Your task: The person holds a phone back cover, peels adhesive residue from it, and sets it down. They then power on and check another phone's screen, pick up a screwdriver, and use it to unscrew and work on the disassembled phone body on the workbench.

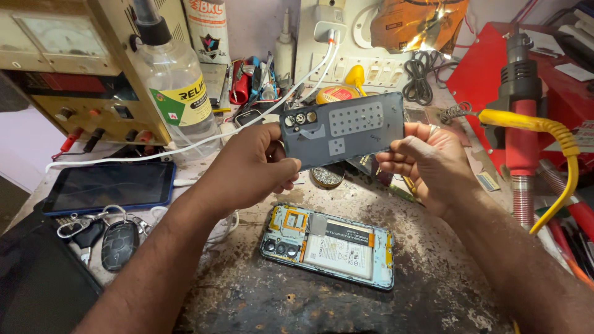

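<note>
We hold the grey back cover (342,128) above the opened phone (328,245), left hand (250,167) and right hand (421,162) each with fingers gripping one end. The phone lies flat on the tabletop (427,278); a clear bottle (173,86) stands beyond it to the left.

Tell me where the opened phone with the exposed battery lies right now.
In the head view the opened phone lies flat on the stained workbench, centre, below the back cover held up by the left hand and right hand.
</note>
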Demonstrator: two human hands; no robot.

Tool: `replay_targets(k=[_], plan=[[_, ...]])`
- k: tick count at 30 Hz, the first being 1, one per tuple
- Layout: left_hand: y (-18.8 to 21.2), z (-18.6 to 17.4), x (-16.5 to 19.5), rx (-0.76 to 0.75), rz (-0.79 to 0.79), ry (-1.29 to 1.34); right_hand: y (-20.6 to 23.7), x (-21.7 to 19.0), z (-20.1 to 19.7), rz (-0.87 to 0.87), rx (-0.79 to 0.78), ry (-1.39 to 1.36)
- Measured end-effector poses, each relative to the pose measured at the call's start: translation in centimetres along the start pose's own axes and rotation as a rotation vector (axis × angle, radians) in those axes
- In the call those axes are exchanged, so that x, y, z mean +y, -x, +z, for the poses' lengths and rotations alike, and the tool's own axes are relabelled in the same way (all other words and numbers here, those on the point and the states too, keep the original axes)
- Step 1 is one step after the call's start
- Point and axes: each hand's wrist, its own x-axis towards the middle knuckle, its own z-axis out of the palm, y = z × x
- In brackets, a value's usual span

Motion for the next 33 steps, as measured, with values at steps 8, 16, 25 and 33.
replay_targets(k=[8, 16, 25, 33], plan=[[0.1, 0.6, 0.0, 0.009, 0.076, -0.141, -0.1, 0.4, -0.2, -0.058, 0.036, 0.061], [-0.3, -0.3, -0.3, 0.030, -0.056, -0.015, 0.3, -1.0, -0.1, -0.004, -0.021, -0.125], [-1.0, -1.4, -1.7, -0.007, 0.005, 0.150, -0.1, -0.3, -0.7, -0.046, -0.033, -0.030], [-0.5, -2.0, -1.3, -0.031, 0.005, 0.029, 0.2, -0.2, 0.1, -0.026, -0.078, -0.019]])
